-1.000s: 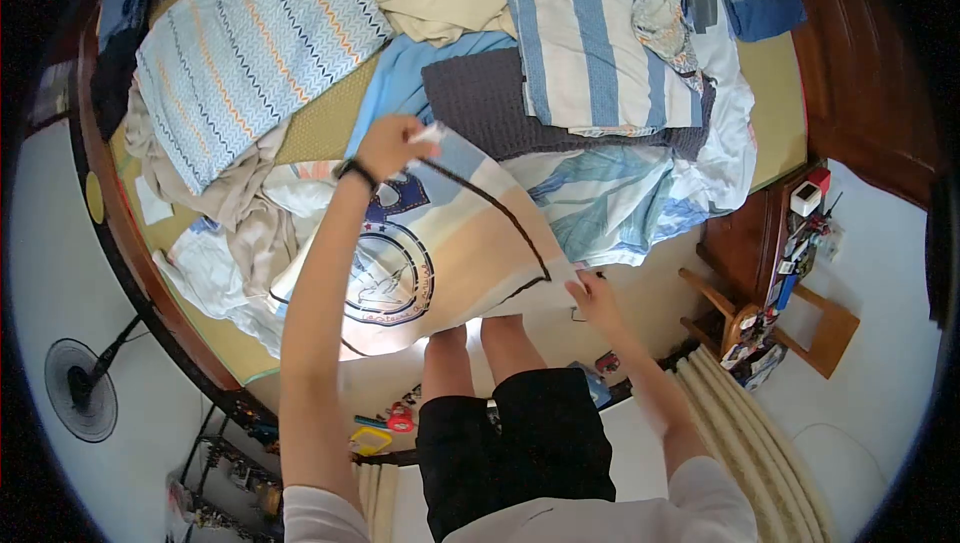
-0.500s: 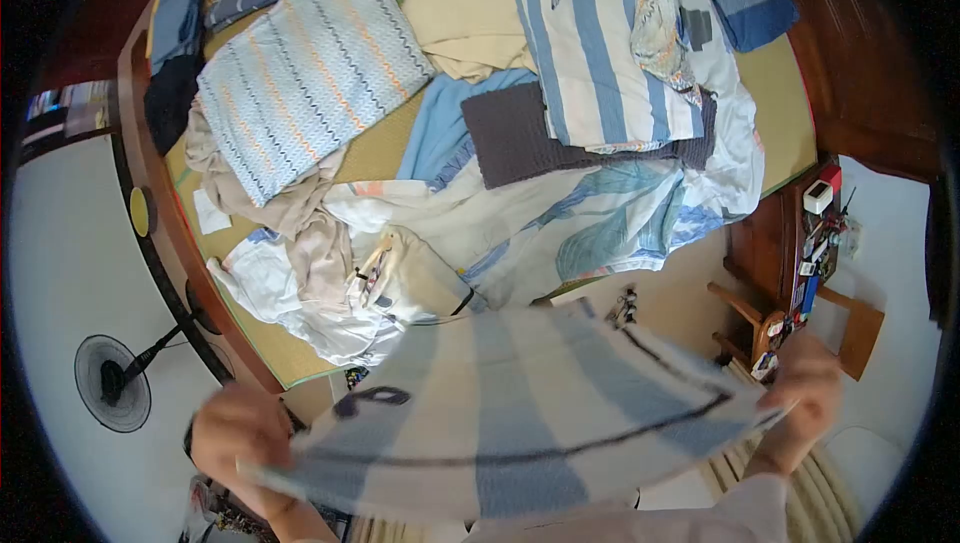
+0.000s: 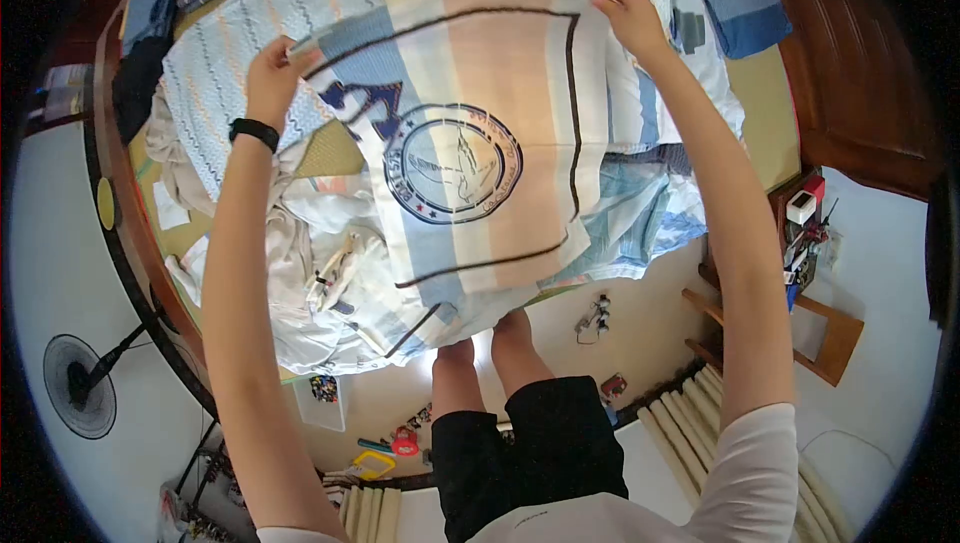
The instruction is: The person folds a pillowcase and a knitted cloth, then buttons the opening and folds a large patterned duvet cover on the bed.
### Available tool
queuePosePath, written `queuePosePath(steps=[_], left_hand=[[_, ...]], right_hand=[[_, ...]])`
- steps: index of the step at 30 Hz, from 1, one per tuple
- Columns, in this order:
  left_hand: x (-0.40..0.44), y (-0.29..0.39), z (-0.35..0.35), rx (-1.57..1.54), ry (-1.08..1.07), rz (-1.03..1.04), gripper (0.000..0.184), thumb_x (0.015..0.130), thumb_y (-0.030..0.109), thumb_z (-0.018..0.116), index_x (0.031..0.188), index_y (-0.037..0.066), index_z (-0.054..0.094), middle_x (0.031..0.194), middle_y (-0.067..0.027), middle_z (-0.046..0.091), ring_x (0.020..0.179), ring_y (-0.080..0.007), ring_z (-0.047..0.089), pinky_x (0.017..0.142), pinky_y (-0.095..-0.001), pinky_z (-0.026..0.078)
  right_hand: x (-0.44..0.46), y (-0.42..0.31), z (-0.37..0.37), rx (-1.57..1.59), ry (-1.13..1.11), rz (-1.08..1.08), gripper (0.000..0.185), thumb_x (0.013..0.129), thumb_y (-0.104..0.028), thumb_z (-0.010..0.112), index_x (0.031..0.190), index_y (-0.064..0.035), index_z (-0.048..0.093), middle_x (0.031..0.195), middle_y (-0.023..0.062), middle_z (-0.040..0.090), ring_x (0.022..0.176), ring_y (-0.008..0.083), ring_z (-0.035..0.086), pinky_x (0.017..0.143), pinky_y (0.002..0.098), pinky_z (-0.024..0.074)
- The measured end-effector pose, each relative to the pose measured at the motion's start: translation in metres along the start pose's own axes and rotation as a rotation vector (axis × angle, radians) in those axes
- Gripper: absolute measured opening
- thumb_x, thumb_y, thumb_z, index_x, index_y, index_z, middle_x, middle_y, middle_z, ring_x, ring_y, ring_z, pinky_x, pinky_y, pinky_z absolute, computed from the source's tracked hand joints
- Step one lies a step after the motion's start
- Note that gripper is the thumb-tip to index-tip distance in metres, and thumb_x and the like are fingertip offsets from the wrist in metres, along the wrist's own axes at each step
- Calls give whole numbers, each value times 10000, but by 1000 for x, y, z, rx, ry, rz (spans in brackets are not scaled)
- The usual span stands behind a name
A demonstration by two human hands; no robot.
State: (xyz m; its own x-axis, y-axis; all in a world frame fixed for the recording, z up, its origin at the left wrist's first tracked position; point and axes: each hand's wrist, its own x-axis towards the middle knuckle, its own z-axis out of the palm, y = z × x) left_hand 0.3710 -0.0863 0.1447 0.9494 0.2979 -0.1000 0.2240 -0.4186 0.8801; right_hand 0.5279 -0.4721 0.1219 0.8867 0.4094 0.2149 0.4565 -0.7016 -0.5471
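Stretched out between my two hands is a thin striped towel [image 3: 540, 93] in blue, cream and peach, with a dark border line and a round blue emblem. My left hand [image 3: 272, 81], with a black band on its wrist, is closed on the towel's upper left corner. At the upper right corner, my right hand [image 3: 630, 18] pinches the edge. The towel hangs down over the bed's near side and hides part of the laundry behind it. A pale zigzag-patterned folded cloth [image 3: 215, 73] lies beside my left hand, and a blue-and-white striped cloth [image 3: 625, 88] lies under my right arm.
Crumpled white and beige clothes [image 3: 300, 243] lie on the bed mat [image 3: 770, 93]. Folded blue fabric [image 3: 735, 3] is at the far right. A fan [image 3: 80, 386] stands at left, a wooden chair [image 3: 830, 343] at right. A bin [image 3: 325, 398] and small items are on the floor.
Both hands have risen from low near my body to above the bed, carrying the towel up and forward. It now hangs spread out, with its round emblem showing.
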Motion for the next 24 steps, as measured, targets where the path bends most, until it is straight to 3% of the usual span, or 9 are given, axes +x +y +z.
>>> queuePosePath(steps=[4,8,10,12,16,18,19,22,24], left_hand=[[-17,-13,-20,33,87,17,62,704,60,582,704,48,521,612,29,479,571,-43,409,512,-187,317],[-104,2,-22,-60,18,-166,67,724,60,556,771,28,520,915,-69,513,851,-130,487,733,-221,369],[-148,-14,-18,-16,-121,91,88,702,26,553,785,28,525,1009,-112,461,971,-201,432,835,-298,323],[-195,-40,-11,93,-224,109,171,643,-53,514,790,33,524,1037,-127,437,1027,-247,384,871,-334,283],[-282,-102,42,-368,-295,-483,287,606,-119,379,807,22,528,900,-35,512,917,-121,457,800,-216,318],[-302,-110,63,-507,-192,-742,271,652,-105,389,849,9,536,833,-4,530,843,-76,477,748,-180,335],[-305,-107,72,-471,-192,-694,251,698,-73,444,900,42,539,804,1,506,716,-56,455,714,-228,400],[-300,-109,80,-713,-129,-878,198,704,-36,472,869,45,546,816,6,525,696,-21,433,591,-170,385],[-301,-123,79,-759,-85,-891,141,722,25,523,859,51,540,835,-3,543,678,-9,434,539,-148,355]], right_hand=[[-39,-13,10,202,144,86,166,745,-151,510,837,-30,578,785,94,563,774,239,528,694,293,399],[-126,-39,-25,211,43,-36,206,684,24,479,807,-87,602,976,94,509,979,245,440,828,325,347],[-177,-54,-36,246,-39,127,261,648,59,482,813,-103,603,1041,84,478,1062,271,362,881,347,297],[-235,-46,-25,146,-91,185,337,629,101,460,836,-122,606,1050,84,476,1084,281,332,885,353,296],[-337,-24,28,844,-261,1035,261,688,51,478,898,-62,586,978,46,520,934,180,466,801,280,373],[-350,-24,40,935,-212,1111,229,718,-2,481,923,-51,568,954,44,528,889,157,483,779,264,381],[-354,-26,43,1026,-161,1177,212,749,-54,483,949,-40,551,930,41,535,844,133,500,757,248,389],[-346,-27,46,1212,35,1379,252,785,-148,469,1011,-43,510,905,56,536,800,118,495,708,241,402],[-359,-18,61,1017,83,1288,279,767,-140,521,1010,-6,489,887,57,532,743,107,494,656,231,405]])
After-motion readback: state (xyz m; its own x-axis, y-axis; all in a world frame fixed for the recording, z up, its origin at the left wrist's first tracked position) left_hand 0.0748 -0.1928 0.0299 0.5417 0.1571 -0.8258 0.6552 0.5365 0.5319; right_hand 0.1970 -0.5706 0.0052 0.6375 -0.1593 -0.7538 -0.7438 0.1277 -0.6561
